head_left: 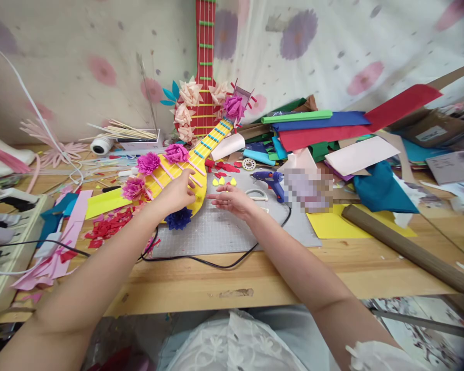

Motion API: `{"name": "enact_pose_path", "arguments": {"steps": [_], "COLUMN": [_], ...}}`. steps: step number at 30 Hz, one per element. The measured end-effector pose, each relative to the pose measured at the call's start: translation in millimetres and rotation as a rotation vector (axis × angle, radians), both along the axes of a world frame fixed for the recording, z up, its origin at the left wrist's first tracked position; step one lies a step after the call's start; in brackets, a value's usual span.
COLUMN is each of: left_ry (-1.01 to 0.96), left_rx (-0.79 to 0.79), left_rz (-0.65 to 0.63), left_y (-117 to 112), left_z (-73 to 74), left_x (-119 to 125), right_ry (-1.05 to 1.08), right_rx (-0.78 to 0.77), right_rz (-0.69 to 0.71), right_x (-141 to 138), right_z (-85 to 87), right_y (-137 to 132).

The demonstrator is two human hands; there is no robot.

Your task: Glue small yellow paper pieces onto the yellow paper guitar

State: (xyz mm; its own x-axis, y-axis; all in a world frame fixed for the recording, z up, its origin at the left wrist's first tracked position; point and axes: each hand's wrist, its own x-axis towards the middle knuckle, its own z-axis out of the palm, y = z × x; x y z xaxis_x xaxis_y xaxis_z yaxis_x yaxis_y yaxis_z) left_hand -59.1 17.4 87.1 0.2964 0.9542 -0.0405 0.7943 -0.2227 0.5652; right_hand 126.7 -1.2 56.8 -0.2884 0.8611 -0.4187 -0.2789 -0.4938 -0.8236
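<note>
Head view, as I see it: yellow toy guitar (198,161) lies aslant, partly over the gridded gray mat (239,239); rounded body, thin pink strips, ruffled flowers (148,164) (mostly magenta, one spiky navy). Left hand (181,189) curled over the body; can't tell if it grips anything. Right hand (235,202) just beside the body, fingers loosely spread, near small yellow teardrop pieces (221,181). Blue glue gun (272,178) farther right, its black cord (216,265) looping across the wood-grain tabletop (185,288).
</note>
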Motion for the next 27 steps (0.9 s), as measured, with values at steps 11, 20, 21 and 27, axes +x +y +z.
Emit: {"name": "enact_pose_path", "arguments": {"steps": [11,20,21,27], "left_ry": [-0.156,0.051,0.076,0.26], "left_rx": [0.263,0.205,0.202,0.281], "left_rz": [0.325,0.198,0.179,-0.004], "left_y": [18.5,12.6,12.6,17.8], "left_z": [28.2,8.2,7.1,-1.7], "left_x": [-43.6,-24.2,-22.9,-18.7], "right_ry": [-0.287,-0.643,-0.688,-0.82], "right_rx": [0.287,0.461,0.476,0.531], "right_rz": [-0.078,-0.035,-0.028,-0.046], "right_x": [46.1,68.9,71.5,86.4], "right_z": [-28.2,-27.8,-28.5,-28.7], "right_y": [5.2,5.8,5.4,-0.6]}}
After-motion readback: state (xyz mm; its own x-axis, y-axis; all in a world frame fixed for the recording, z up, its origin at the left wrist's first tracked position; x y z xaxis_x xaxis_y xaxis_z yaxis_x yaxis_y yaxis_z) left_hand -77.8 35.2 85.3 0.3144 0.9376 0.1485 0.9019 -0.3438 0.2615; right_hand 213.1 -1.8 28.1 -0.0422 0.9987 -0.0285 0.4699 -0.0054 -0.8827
